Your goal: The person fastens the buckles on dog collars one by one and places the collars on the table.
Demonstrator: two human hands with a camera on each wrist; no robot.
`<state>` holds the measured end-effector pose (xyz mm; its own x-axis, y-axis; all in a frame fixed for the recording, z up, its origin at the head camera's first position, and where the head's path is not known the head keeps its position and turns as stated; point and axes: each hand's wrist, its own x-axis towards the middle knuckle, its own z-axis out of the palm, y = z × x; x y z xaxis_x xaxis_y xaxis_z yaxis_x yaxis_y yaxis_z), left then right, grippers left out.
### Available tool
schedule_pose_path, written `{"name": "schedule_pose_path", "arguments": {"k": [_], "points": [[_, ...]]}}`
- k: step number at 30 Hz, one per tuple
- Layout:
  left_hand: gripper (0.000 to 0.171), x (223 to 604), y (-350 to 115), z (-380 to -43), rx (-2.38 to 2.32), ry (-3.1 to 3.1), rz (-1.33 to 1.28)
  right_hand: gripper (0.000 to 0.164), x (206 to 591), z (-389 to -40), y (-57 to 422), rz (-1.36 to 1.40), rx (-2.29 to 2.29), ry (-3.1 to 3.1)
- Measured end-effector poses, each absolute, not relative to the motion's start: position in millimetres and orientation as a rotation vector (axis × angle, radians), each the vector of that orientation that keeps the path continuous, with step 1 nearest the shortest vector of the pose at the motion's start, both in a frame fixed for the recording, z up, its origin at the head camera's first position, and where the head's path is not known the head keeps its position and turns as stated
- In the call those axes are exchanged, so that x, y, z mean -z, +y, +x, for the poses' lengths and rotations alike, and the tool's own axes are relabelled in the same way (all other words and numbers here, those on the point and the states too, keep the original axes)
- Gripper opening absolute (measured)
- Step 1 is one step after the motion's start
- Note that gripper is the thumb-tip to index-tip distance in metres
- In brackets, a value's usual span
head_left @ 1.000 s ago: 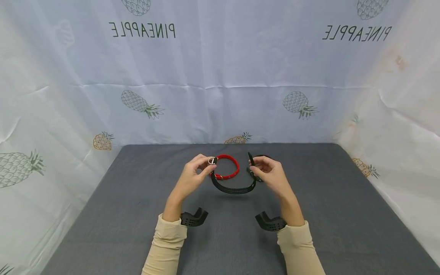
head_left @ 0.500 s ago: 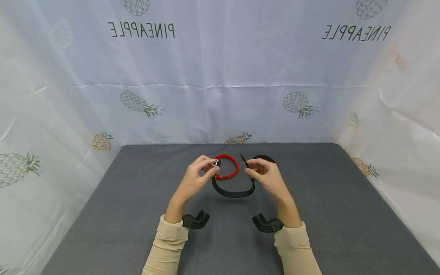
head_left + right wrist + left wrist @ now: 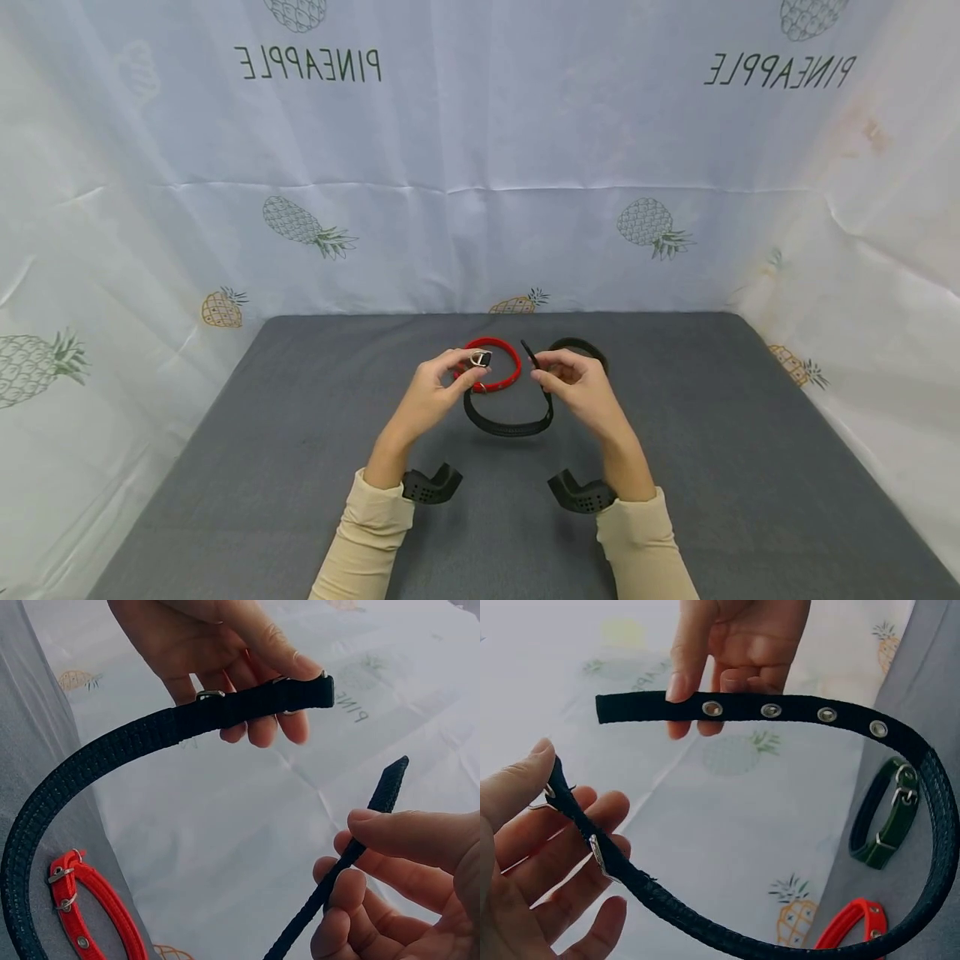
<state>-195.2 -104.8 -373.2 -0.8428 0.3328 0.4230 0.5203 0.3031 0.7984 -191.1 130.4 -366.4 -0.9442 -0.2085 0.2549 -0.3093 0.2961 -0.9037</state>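
A black pet collar (image 3: 510,430) hangs unbuckled in a U between both hands, above the table. My left hand (image 3: 429,398) pinches its buckle end between thumb and fingers; a metal D-ring (image 3: 480,358) shows there. My right hand (image 3: 588,396) pinches the other end near the tip. Several metal eyelets (image 3: 771,710) line that end in the left wrist view. Beyond the hands a red collar (image 3: 517,363) lies on the table, partly hidden by the left hand. Behind the right hand lies a dark green collar (image 3: 891,821), buckled into a loop.
The grey table (image 3: 300,500) spreads around the arms. White curtains with pineapple prints (image 3: 480,167) stand behind it and at both sides. A black camera mount (image 3: 433,485) juts inward from the left wrist, and another mount (image 3: 579,492) from the right.
Both hands have drawn closer together and slightly lower, bringing the two ends of the black collar nearer each other. The strap tip has turned leftward. More of the dark green collar now shows.
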Motion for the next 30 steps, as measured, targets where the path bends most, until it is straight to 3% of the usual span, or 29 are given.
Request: {"name": "schedule_pose_path", "arguments": {"k": [22,30], "points": [[0.037,382,-84,-192,2.038,-2.010,-0.940,0.031,364,-182,130,0.504,-1.953,-2.410],[0.040,379,-82,-190,2.023,-2.045,-0.873,0.031,359,-180,129,0.566,-2.056,-2.284]]}}
